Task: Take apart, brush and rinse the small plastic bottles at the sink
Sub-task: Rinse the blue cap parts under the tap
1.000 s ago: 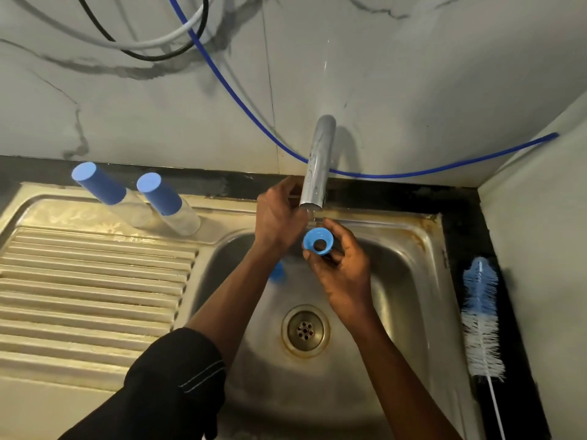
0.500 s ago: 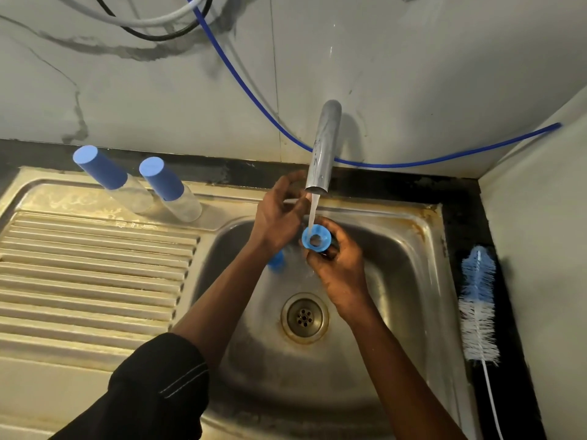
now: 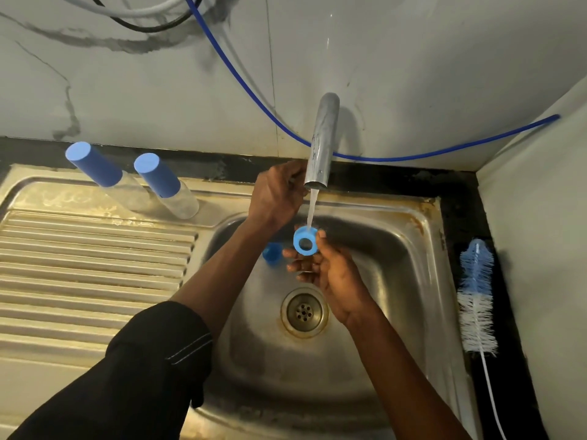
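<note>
Head view: my right fingers [image 3: 324,249] pinched the blue ring [image 3: 305,242] below the running tap [image 3: 320,147]; what my left fingers [image 3: 286,179] held was unclear.

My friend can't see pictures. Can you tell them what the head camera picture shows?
A person's right hand pinches a blue ring-shaped bottle part under water running from a steel tap into a sink, while the left hand is up beside the tap. Two blue-capped bottles stand on the draining board at left; a bottle brush lies at right.
</note>
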